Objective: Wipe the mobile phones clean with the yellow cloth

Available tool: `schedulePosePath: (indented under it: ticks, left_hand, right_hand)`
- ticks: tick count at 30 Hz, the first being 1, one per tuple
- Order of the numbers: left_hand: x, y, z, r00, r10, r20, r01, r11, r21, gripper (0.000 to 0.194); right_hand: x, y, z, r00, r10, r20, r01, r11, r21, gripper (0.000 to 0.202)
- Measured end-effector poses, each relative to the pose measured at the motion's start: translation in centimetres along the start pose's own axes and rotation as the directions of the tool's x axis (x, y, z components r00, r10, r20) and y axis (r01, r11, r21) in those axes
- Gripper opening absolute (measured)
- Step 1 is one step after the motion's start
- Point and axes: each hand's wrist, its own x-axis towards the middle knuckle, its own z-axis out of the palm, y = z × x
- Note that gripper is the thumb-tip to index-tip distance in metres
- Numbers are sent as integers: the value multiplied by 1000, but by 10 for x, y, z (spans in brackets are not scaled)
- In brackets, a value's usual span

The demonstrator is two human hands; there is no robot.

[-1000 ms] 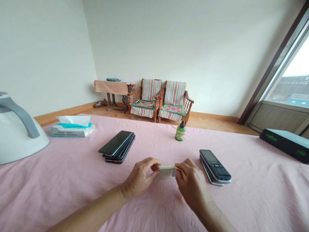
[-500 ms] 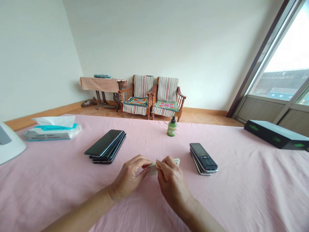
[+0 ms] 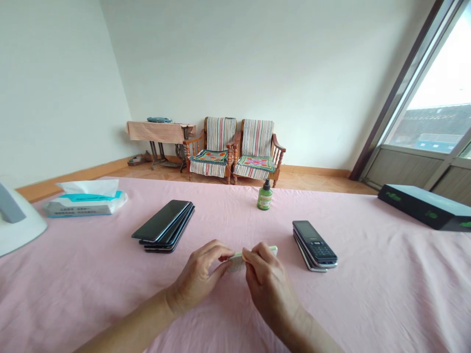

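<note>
A small pale white-and-green mobile phone [image 3: 237, 265] is held on edge, tilted, just above the cloth between my two hands. Its near face looks greyish and patterned, and my fingers hide much of it. At its left end, my left hand [image 3: 200, 274] pinches it between thumb and fingers. My right hand [image 3: 270, 282] is closed against its middle, fingers curled and thumb pressed in; the far right end sticks out beyond the knuckles. To the right lies a stack of keypad phones [image 3: 314, 244]. A stack of dark smartphones [image 3: 164, 221] lies to the left.
A pink cloth [image 3: 221, 314] covers the table. A green spray bottle [image 3: 264, 197] stands near the far edge. At left are a tissue pack [image 3: 86, 203] and a white appliance [image 3: 22, 230]; a black box [image 3: 423, 206] sits at far right. Two chairs [image 3: 257, 147] stand beyond.
The whole view has shifted slightly, so everything appears a little lower and further right. Both hands keep their hold on the pale phone, with the right hand shifted slightly along it.
</note>
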Motion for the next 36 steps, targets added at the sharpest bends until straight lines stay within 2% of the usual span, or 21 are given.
schedulePosePath:
  ticks: [3, 8, 13, 17, 22, 25, 30, 36]
  left_hand:
    - [1, 0, -1, 1000, 2, 8, -2, 1000, 9, 12]
    - [1, -2, 0, 1000, -8, 4, 8, 999, 32, 18]
    - [2, -2, -1, 1000, -12, -8, 12, 1000, 29, 16]
    - [2, -2, -2, 998, -43, -45, 44, 999, 27, 14]
    - [1, -5, -2, 997, -43, -65, 44, 999, 11, 14]
    - [1, -6, -1, 997, -41, -66, 41, 999, 10, 14]
    - [-1, -7, -2, 997, -48, -56, 49, 999, 13, 16]
    - [-2, -9, -1, 997, -51, -62, 52, 999, 15, 16]
  right_hand:
    - [2, 5, -5, 997, 72, -35, -73, 996, -59, 25]
    - [5, 31, -24, 978, 164, -131, -181, 975, -129, 26]
    - [6, 40, -24, 956, 231, -180, -251, 963, -95, 22]
    - [3, 48, -16, 953, 280, -118, -295, 946, -133, 16]
    - [0, 57, -12, 966, 258, -2, -252, 938, -237, 20]
    - [2, 59, -13, 970, 242, -11, -238, 946, -221, 20]
    - [7, 58, -14, 967, 242, -83, -246, 968, -54, 25]
    - [5, 58, -15, 966, 257, 15, -251, 955, -159, 24]
